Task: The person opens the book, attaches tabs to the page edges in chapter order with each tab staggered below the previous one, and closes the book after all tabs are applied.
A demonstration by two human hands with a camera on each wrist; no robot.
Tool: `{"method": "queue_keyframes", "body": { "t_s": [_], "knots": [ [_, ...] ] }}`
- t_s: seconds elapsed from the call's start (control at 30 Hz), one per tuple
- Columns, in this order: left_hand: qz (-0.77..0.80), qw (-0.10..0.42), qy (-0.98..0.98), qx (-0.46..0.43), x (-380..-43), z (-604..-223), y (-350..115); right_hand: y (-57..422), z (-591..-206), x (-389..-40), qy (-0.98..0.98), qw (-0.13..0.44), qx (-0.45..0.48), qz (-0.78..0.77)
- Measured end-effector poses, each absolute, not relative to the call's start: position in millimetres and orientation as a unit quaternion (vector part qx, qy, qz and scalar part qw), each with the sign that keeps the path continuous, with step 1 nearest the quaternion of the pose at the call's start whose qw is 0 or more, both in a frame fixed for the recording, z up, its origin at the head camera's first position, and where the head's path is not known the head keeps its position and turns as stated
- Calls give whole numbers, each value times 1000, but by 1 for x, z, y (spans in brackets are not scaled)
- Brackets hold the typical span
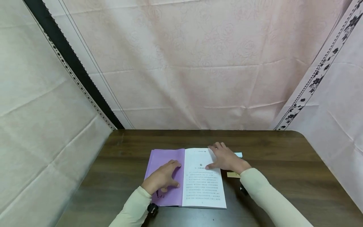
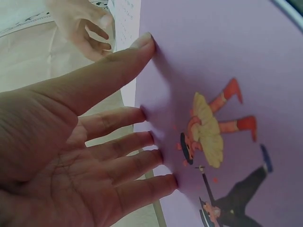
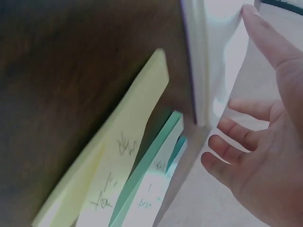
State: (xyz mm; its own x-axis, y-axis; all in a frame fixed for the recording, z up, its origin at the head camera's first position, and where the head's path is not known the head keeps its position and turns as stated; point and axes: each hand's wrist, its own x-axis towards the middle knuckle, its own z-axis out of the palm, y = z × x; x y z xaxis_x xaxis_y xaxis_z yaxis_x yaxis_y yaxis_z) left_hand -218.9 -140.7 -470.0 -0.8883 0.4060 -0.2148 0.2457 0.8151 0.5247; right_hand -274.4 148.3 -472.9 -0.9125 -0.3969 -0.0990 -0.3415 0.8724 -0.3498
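An open book lies on the wooden table in the head view, with a plain purple page (image 1: 167, 157) on the left and a white printed page (image 1: 202, 189) on the right. My left hand (image 1: 163, 177) is spread over the purple page, its fingertips on the paper. Drawn cartoon figures (image 2: 208, 130) show beside those fingers in the left wrist view. At the upper right of the printed page rests my right hand (image 1: 225, 158), thumb on the paper and fingers loosely extended toward the top outer edge. Neither hand grips anything.
Right of the book lie a yellow sticky-note pad (image 3: 120, 142) and a green one (image 3: 151, 175) with handwriting, partly behind my right arm in the head view. The wooden table (image 1: 272, 170) ends at a hanging pale cloth (image 1: 198, 78), with more cloth at both sides.
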Motion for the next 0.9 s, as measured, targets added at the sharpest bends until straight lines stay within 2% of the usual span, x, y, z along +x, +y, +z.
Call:
{"method": "queue_keyframes", "body": {
  "t_s": [0.37,0.63,0.9],
  "knots": [
    [254,163,937,173,-219,-467,-139,151,-469,-286,966,100,-197,-137],
    [250,164,939,171,-219,-469,-139,149,-470,-282,970,53,-217,-91],
    [248,163,939,174,-220,-469,-141,168,-470,-285,973,69,-174,-134]
  ]
}}
